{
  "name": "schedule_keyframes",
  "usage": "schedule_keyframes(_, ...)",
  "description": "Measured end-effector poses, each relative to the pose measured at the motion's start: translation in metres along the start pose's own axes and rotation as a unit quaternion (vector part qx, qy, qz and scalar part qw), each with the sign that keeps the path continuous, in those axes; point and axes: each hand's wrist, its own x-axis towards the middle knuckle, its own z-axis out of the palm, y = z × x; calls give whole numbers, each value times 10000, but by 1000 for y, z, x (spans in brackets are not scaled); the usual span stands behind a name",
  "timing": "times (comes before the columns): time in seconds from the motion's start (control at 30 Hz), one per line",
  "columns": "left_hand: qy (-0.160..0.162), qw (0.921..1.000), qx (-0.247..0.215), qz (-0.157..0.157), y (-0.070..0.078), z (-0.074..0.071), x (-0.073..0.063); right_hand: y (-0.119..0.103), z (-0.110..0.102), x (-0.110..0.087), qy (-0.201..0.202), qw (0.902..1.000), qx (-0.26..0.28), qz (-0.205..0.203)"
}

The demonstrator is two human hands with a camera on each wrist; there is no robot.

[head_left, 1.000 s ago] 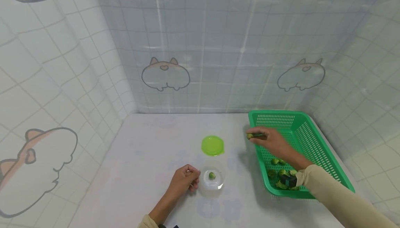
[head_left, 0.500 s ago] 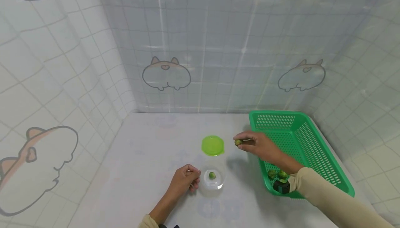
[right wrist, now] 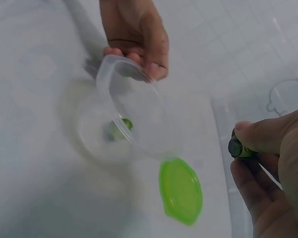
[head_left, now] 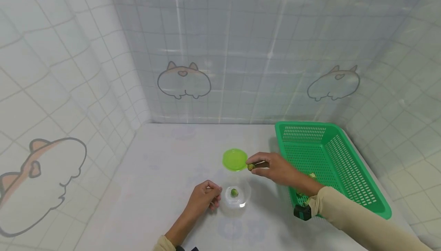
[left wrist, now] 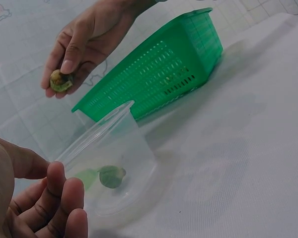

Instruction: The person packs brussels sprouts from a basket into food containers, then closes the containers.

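My right hand (head_left: 275, 167) pinches a small Brussels sprout (head_left: 251, 167) between thumb and fingertips, held in the air near the lid. At the left, my left hand (head_left: 204, 197) holds the rim of a clear plastic container (right wrist: 107, 94) between thumb and curled fingers. Another Brussels sprout (left wrist: 111, 176) lies on the bottom of this container. Just behind the container, a bright green lid (head_left: 234, 160) lies flat on the table.
A green slotted basket (head_left: 339, 167) stands on the right of the white table (head_left: 165, 155). Several Brussels sprouts in it are partly hidden by my right forearm. Patterned sheets (head_left: 241, 52) rise at the back and both sides.
My right hand has moved left and nearer, carrying the sprout from over the basket's left edge to beside the lid. My left hand and the container have stayed in place.
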Motion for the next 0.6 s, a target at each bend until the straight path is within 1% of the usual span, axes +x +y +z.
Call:
schedule_keyframes(0.17,-3,10000,-17,14,0,0,0,-2,13,3,-213,9996,-141,-94)
schedule_keyframes(0.3,7,10000,-50,0,-1,-1,0,-3,22,4,-437,9988,-153,-152)
schedule_keyframes(0.6,-44,10000,-7,64,-1,0,-1,-5,41,8,-684,9976,-62,-84)
